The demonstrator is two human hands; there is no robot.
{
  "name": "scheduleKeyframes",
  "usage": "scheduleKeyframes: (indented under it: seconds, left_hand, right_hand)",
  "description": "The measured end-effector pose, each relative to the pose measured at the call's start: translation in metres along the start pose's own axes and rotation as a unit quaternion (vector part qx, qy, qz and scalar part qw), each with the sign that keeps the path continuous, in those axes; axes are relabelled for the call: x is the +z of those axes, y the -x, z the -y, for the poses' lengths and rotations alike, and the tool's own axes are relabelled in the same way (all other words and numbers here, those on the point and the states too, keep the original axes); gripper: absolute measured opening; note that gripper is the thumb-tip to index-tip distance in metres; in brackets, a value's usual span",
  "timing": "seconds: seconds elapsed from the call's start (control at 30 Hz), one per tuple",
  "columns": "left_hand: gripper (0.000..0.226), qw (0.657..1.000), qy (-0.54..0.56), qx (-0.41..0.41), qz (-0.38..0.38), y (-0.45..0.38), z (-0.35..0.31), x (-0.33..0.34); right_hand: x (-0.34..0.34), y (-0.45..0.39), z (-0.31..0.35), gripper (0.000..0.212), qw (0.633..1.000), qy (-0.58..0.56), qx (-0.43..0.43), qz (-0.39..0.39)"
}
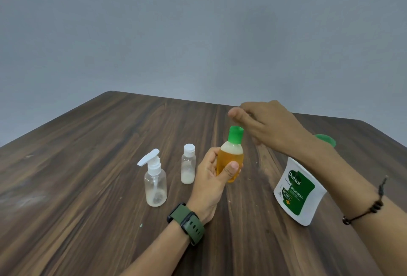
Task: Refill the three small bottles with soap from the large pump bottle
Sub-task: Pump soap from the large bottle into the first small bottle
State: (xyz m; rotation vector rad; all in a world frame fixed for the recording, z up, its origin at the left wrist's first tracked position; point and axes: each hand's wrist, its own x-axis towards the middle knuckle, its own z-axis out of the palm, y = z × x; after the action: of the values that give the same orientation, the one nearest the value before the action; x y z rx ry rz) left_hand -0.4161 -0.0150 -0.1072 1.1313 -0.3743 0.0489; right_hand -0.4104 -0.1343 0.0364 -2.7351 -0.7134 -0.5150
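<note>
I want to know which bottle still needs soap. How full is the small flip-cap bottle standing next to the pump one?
Nearly empty: the flip-cap bottle shows only a low whitish layer at its bottom, clear above.

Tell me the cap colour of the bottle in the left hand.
Green cap, seen in the head view.

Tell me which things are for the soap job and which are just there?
For the job: orange bottle held in the left hand, flip-cap bottle, spray bottle, big Dettol bottle, right hand above the green cap.

Just there: table, watch, bracelet.
</note>
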Motion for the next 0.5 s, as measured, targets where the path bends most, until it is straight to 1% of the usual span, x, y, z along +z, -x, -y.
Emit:
scheduleKeyframes:
  seconds: [0.03, 0.07, 0.1, 0.13, 0.17, 0.2, 0.23, 0.3, 0.33, 0.37, 0.4, 0.47, 0.5]
  left_hand:
    - [0.067, 1.000, 0.003, 0.001, 0.000, 0.000, 0.000, 0.000]
    - [0.065, 1.000, 0.007, 0.001, 0.000, 0.000, 0.000, 0.000]
    - [0.062, 1.000, 0.007, 0.000, 0.000, 0.000, 0.001, 0.000]
    - [0.056, 1.000, 0.006, -0.002, 0.001, 0.000, 0.001, -0.001]
    - [0.048, 1.000, 0.006, -0.004, 0.001, 0.000, 0.002, -0.001]
    - [0.042, 1.000, 0.004, -0.006, 0.002, 0.000, 0.002, -0.001]
    - [0.042, 1.000, 0.001, -0.006, 0.001, 0.000, 0.002, -0.001]
    - [0.055, 1.000, -0.001, -0.005, -0.003, 0.000, 0.002, 0.000]
    - [0.060, 1.000, 0.002, -0.004, -0.006, 0.000, 0.001, 0.000]
    - [0.062, 1.000, 0.004, -0.002, -0.009, -0.001, 0.001, -0.001]
    - [0.063, 1.000, 0.005, -0.003, -0.009, -0.001, 0.001, -0.002]
    - [0.058, 1.000, 0.006, -0.007, -0.005, -0.001, 0.001, -0.002]
    - [0.053, 1.000, 0.003, -0.009, -0.002, -0.001, 0.001, -0.001]
  right_hand:
    - [0.000, 0.001, -0.001, 0.044, 0.999, -0.038, -0.017, 0.000]
    - [0.000, 0.002, -0.002, 0.028, 0.997, -0.064, -0.042, 0.026]
    - [0.000, 0.003, -0.003, 0.018, 0.994, -0.066, -0.064, 0.066]
    - [0.002, 0.004, -0.003, 0.021, 0.990, -0.059, -0.081, 0.103]
    - [0.004, 0.004, -0.005, 0.022, 0.988, -0.044, -0.083, 0.119]
    - [0.006, 0.004, -0.004, 0.017, 0.991, -0.028, -0.072, 0.110]
    - [0.007, 0.004, -0.002, 0.016, 0.995, -0.013, -0.052, 0.087]
    - [0.007, 0.003, 0.000, 0.041, 1.000, 0.003, 0.005, 0.030]
    - [0.007, 0.004, -0.001, 0.053, 1.000, -0.012, 0.024, 0.012]
    - [0.007, 0.004, -0.003, 0.058, 0.999, -0.035, 0.024, 0.005]
    - [0.007, 0.005, -0.004, 0.053, 0.998, -0.063, 0.012, 0.017]
    - [0.008, 0.007, -0.007, 0.025, 0.992, -0.097, -0.024, 0.080]
    - [0.010, 0.009, -0.008, 0.022, 0.989, -0.095, -0.034, 0.107]
